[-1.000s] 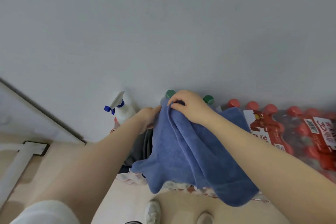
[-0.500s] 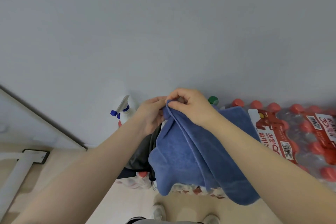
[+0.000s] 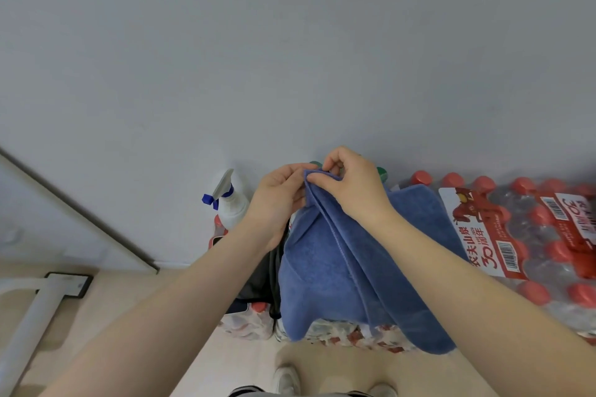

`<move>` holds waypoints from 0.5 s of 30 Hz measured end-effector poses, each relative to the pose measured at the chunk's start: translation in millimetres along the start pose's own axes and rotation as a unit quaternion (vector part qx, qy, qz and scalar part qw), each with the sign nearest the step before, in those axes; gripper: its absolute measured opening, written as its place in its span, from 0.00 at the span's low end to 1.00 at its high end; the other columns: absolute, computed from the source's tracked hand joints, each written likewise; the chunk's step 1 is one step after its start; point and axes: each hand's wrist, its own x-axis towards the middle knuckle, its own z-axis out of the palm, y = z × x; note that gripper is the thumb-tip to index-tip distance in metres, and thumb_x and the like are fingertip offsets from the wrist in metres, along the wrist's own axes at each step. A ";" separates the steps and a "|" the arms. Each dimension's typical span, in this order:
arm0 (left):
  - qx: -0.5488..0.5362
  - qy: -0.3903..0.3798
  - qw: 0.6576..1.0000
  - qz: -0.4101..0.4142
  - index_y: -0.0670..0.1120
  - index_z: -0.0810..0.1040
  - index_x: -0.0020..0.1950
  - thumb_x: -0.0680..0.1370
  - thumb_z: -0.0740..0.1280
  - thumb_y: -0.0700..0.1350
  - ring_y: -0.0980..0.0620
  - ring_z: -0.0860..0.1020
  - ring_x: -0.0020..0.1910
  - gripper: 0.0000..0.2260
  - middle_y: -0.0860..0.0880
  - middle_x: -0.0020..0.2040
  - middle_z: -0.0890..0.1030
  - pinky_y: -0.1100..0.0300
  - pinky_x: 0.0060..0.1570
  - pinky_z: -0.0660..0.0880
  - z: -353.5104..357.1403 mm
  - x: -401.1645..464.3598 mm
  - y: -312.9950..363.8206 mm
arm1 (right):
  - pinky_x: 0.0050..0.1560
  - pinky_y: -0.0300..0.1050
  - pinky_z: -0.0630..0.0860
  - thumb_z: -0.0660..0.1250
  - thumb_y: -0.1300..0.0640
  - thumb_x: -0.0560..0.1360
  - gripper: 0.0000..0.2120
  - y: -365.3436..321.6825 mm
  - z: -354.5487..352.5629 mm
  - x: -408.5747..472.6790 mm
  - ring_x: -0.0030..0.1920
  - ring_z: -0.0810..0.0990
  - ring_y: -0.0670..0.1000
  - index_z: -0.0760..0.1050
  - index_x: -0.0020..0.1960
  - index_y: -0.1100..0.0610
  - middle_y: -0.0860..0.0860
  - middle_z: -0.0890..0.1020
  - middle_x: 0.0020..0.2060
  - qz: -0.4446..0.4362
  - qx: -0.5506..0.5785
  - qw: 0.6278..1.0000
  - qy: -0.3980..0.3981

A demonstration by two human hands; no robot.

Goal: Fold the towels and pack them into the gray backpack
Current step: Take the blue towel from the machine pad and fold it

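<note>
Wall (image 3: 290,42): plain grey, fills the far upper part of the view.
Floor (image 3: 106,316): pale, near; the toes of two shoes (image 3: 287,380) show at the bottom edge.
Bottled-water packs (image 3: 532,235): shrink-wrapped, red caps, stacked at right and running under the towel.
Blue towel (image 3: 329,267): draped over the packs at centre, doubled over, its gathered top edges held up at the far end, loose corners hanging near.
Gray backpack (image 3: 258,280): only a dark sliver visible, left of the towel and behind the left forearm; whether it is open cannot be told.
Spray bottle (image 3: 230,203): white with blue trigger, left of the hands, by the wall.
Left hand (image 3: 277,200): fingers closed on the towel's top edge from the left.
Right hand (image 3: 351,187): thumb and fingers pinching the same edge from the right, touching the left hand.
Progress: judged early; the towel is partly folded, further folds and packing remain. No other towels visible.
</note>
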 end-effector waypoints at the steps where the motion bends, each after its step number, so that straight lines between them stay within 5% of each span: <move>1: 0.010 -0.002 1.000 0.003 0.39 0.78 0.51 0.81 0.57 0.40 0.54 0.81 0.40 0.10 0.44 0.44 0.82 0.66 0.41 0.79 1.1 -2.1 1.6 | 0.32 0.32 0.68 0.73 0.53 0.69 0.12 0.4 -1.9 -0.7 0.30 0.69 0.42 0.69 0.38 0.53 0.45 0.72 0.30 -0.002 -0.014 1.000 0.003; 5: 0.089 -0.008 0.995 0.040 0.42 0.79 0.49 0.79 0.60 0.40 0.51 0.80 0.43 0.08 0.44 0.44 0.82 0.60 0.47 0.78 3.3 -10.6 8.3 | 0.38 0.45 0.73 0.72 0.48 0.68 0.13 -1.9 -12.9 -4.6 0.34 0.72 0.46 0.69 0.38 0.52 0.46 0.73 0.32 -0.009 -0.077 0.997 0.006; 10: 0.155 -0.010 0.984 0.088 0.42 0.79 0.47 0.79 0.60 0.37 0.50 0.78 0.43 0.08 0.43 0.43 0.81 0.54 0.51 0.77 15.2 -30.3 18.5 | 0.30 0.30 0.67 0.73 0.48 0.67 0.14 -8.1 -42.1 -22.0 0.29 0.68 0.42 0.68 0.34 0.49 0.45 0.73 0.29 -0.009 -0.043 0.998 -0.046; 15: 0.111 0.013 0.986 0.127 0.46 0.79 0.42 0.79 0.60 0.38 0.56 0.76 0.38 0.10 0.50 0.38 0.79 0.63 0.42 0.76 39.6 -61.1 20.1 | 0.32 0.38 0.63 0.68 0.50 0.73 0.16 18.3 -94.7 -63.3 0.30 0.68 0.44 0.66 0.31 0.49 0.45 0.71 0.27 -0.008 -0.146 0.981 -0.126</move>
